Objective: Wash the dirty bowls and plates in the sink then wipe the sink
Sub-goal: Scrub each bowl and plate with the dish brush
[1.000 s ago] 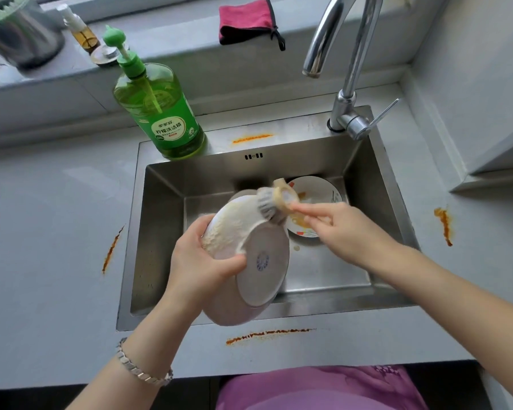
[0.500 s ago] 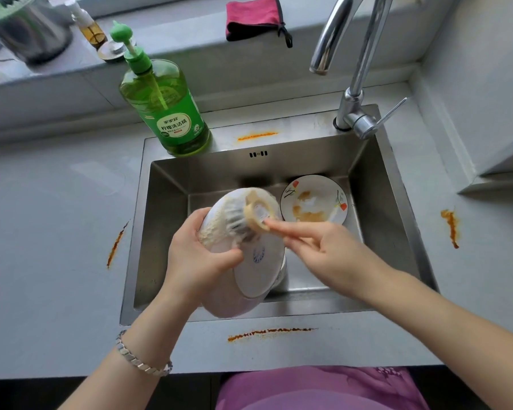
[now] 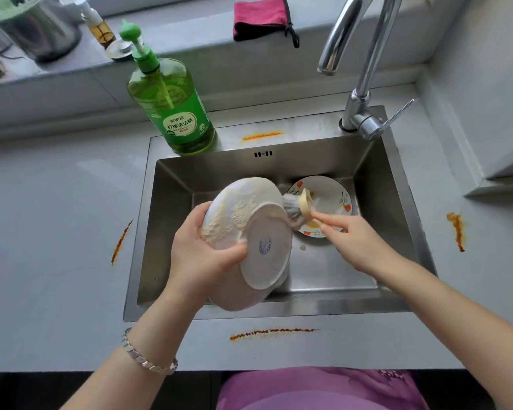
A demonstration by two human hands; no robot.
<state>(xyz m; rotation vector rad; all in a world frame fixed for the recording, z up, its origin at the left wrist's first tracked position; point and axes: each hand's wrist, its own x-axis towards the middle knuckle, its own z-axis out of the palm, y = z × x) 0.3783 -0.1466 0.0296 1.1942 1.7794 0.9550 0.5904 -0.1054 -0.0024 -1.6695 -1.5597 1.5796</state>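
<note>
A green soap bottle stands at the far left corner of the sink, set in the grey surface. Over the sink, the left hand is curled round the rim of a foamy bowl, which is tilted with its base toward the camera and its mouth turned away. A brush meets the bowl's right edge bristles-first, its handle running down-right into the pinching right hand; behind it a stained plate lies flat on the sink floor.
</note>
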